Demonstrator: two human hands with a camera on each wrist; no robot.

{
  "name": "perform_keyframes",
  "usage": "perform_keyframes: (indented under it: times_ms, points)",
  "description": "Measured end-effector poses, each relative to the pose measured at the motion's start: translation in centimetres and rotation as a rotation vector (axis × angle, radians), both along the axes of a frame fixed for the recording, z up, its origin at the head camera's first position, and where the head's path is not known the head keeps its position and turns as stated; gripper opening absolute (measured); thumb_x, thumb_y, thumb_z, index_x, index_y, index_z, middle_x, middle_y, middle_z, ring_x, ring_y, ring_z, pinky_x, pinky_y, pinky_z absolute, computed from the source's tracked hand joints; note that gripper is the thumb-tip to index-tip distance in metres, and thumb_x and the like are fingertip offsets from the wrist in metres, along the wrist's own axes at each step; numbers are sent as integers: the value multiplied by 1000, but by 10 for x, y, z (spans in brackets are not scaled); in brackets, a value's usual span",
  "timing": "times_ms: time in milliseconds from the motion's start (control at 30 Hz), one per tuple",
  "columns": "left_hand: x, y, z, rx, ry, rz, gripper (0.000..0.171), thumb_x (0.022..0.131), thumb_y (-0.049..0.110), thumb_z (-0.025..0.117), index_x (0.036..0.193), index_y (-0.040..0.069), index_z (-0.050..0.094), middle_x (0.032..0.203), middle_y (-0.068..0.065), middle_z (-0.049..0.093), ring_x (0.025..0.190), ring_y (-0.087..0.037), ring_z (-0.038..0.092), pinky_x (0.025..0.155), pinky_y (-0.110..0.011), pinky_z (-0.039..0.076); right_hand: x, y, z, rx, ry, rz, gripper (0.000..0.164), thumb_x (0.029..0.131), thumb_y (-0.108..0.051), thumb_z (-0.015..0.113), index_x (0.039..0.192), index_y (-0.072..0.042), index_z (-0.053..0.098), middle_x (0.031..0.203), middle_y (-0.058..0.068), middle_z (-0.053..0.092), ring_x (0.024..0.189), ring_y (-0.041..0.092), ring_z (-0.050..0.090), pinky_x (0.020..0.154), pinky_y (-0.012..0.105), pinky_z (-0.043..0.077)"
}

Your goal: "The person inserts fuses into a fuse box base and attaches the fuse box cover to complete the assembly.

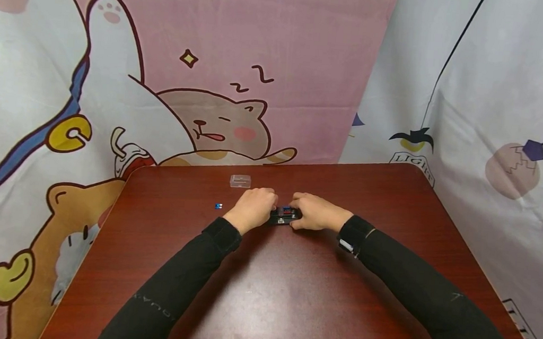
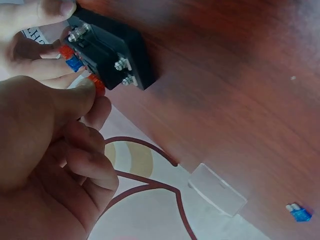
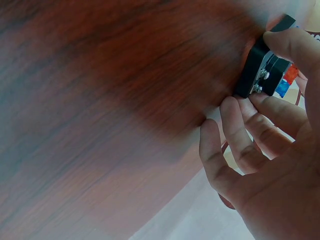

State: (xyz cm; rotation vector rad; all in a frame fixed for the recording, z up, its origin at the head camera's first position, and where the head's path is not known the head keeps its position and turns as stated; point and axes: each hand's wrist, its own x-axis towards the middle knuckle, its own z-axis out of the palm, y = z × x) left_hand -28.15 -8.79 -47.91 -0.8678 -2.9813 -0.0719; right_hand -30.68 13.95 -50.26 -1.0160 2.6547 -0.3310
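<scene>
A black fuse block (image 2: 135, 55) with metal screw terminals stands between both hands on the table. My right hand (image 1: 318, 212) grips it by its end, thumb on one side and fingertips on the other. In the left wrist view, my left hand (image 1: 253, 209) pinches a red blade fuse (image 2: 98, 86) between thumb and forefinger, at the block's slots. A blue blade fuse (image 2: 74, 63) and another red one (image 2: 65, 51) sit in the block beside it. Whether the pinched fuse is fully seated is hidden by the fingers.
A loose blue fuse (image 1: 218, 206) lies on the table left of the hands. Behind it stands a small clear plastic case (image 1: 240, 181). The brown table (image 1: 271, 297) backs onto a cartoon-printed cloth (image 1: 263, 30).
</scene>
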Motion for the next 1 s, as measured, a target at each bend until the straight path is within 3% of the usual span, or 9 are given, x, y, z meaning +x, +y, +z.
perform_keyframes:
  times_ms: [200,533,767,1000]
  points:
    - [-2,4,7,-81,54,-34,10,102,21,81,104,12,84,98,-5,80,88,-23,76,81,-42,65,-1,-1,3,1,-14,-4,69,100,-42,80,152,0,64,168,24,50,152,38,57,124,52,49]
    - [-1,6,12,-134,45,-53,14,99,22,85,106,11,83,100,-6,80,90,-24,76,82,-42,65,-1,-2,0,-12,2,14,66,99,-40,81,149,1,66,163,24,55,146,37,62,121,51,52]
    - [-2,1,6,-85,51,-32,8,102,22,81,101,15,85,98,-5,81,89,-25,78,77,-42,65,-1,-2,1,-15,-2,21,67,100,-41,80,151,0,65,167,26,51,153,41,55,123,54,49]
    - [0,-9,-2,27,35,-31,11,105,21,78,103,16,87,100,-2,81,90,-24,79,77,-43,65,-1,-2,-1,-9,-5,13,67,100,-42,80,151,-1,65,162,21,56,145,36,62,120,52,52]
